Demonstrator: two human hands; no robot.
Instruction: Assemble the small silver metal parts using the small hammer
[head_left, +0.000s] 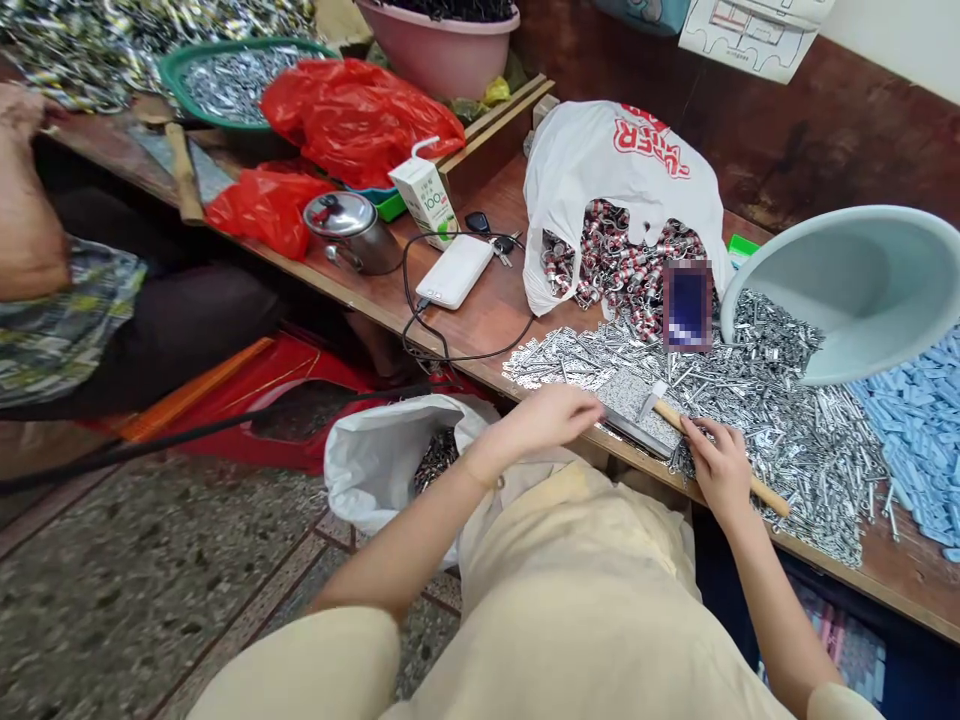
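Observation:
My right hand (718, 462) is wrapped round the wooden handle of a small hammer (667, 411), whose head lies low over a flat grey metal plate (624, 398). At the table's front edge, my left hand (568, 411) is closed, fingertips pressed together by the left end of a dark metal bar (637, 434). Whatever those fingertips hold is too small to make out. Loose silvery metal pins (814, 470) are heaped around the plate and beyond my right hand.
A white plastic bag (577, 150) spills red-and-silver metal pieces (607, 250). A tilted pale basin (885, 290) and blue strips (919, 430) lie right. Left are a power bank (455, 272), drink carton (426, 200) and metal mug (356, 235). Below hangs a white sack (367, 460); another person's arm (30, 210) is far left.

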